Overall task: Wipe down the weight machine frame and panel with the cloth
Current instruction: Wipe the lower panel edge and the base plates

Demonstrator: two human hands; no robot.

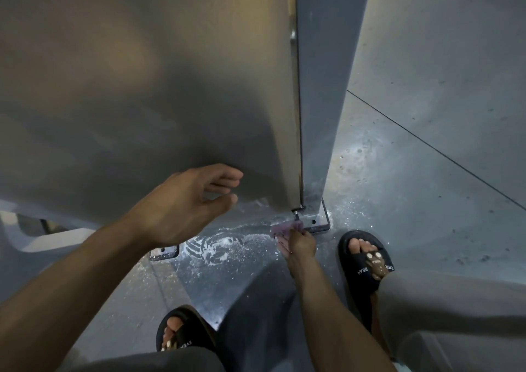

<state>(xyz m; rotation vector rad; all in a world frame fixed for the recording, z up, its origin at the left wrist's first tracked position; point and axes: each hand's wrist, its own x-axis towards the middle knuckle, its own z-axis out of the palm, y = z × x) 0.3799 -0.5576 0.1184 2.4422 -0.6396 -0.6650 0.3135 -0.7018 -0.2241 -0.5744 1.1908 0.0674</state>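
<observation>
Head view, nearest item first: the left forearm enters from the lower left, and the left hand point(185, 206) is raised in front of the large grey panel point(142, 86) of the weight machine, fingers loosely extended and spread, thumb apart from them, holding nothing; whether the fingertips touch the panel surface cannot be told. The right arm reaches down from the lower centre to the floor, where the right hand point(299, 243) has its fingers curled onto a pale pink cloth point(286, 226), gripping it. The cloth lies at the foot of the upright frame post point(318, 86), pressed against the metal base plate point(316, 222) where the post meets the floor, just below the lower right corner of the panel. The grey floor point(427, 186) around the base plate is wet, with white foamy streaks and droplets spread to the left of the cloth and up beside the post. A second base plate point(165, 252) sits lower left, partly hidden by the left wrist. Two feet in black slide sandals are planted on the floor: the right sandal point(365, 260) just right of the cloth hand, the left sandal point(182, 333) near the bottom edge. Grey trouser legs cover both knees at the bottom of the view.
</observation>
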